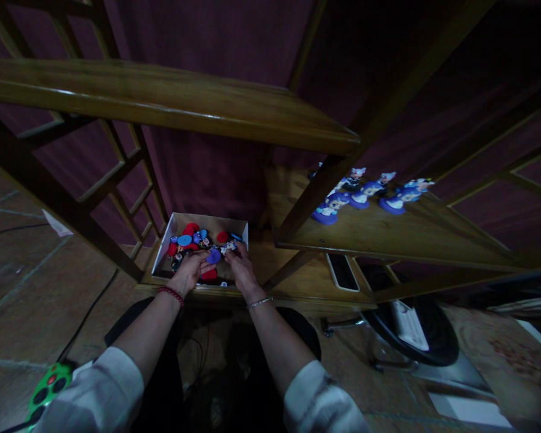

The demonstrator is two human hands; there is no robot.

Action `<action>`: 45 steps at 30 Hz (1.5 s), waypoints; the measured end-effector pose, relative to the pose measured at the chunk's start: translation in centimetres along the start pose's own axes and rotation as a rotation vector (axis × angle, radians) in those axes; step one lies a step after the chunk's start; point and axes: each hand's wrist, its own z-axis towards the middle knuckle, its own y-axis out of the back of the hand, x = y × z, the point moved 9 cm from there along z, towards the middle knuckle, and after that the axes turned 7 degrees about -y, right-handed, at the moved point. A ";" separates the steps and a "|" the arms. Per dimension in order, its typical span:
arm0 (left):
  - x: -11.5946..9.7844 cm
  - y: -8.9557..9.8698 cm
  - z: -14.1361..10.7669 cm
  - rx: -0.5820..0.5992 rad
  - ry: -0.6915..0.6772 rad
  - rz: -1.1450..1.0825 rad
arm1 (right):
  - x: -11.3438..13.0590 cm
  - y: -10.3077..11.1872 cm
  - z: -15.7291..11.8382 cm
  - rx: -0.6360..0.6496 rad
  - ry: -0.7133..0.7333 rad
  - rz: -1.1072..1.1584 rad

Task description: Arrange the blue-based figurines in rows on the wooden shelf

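Observation:
A small figurine (pixel 228 247) with a white and lavender body is held above an open cardboard box (pixel 174 224). A purple round base (pixel 213 257) at its left seems to belong to it. My left hand (pixel 192 269), wearing a red bead bracelet, has its fingers closed at the purple base. The fingers of my right hand (pixel 241 268) are closed around the body end. Inside the box, below and behind my hands, lie several other figurines with red, blue and black parts, including a blue disc (pixel 184 240). My fingers hide part of the figurine.
Several purple-based figurines (pixel 365 193) stand on the wooden shelf (pixel 388 231) to the right. A wooden board (pixel 171 102) spans above the box. A phone-like dark object (pixel 342 272) lies on the lower shelf. A black stool (pixel 433 334) and a green controller (pixel 49 388) are nearby.

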 end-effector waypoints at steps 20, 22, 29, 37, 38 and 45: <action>-0.2 -1.9 -0.5 0.156 0.011 -0.131 | 1.3 -0.8 -0.9 0.078 0.071 -0.224; -0.2 -2.1 -0.6 0.165 0.014 -0.141 | 1.3 -0.8 -0.9 0.078 0.066 -0.213; -0.5 -2.1 -0.9 0.149 0.008 -0.151 | 1.4 -0.8 -1.0 0.094 0.051 -0.161; -0.4 -2.2 -1.0 0.154 0.008 -0.154 | 2.0 -0.8 -1.2 0.138 0.113 -0.087; -0.4 -2.2 -0.9 0.153 0.012 -0.155 | 1.8 -0.7 -1.0 0.135 0.112 -0.093; 0.4 -2.0 -0.9 0.112 0.051 -0.128 | 1.0 -0.8 -0.1 0.091 0.099 -0.344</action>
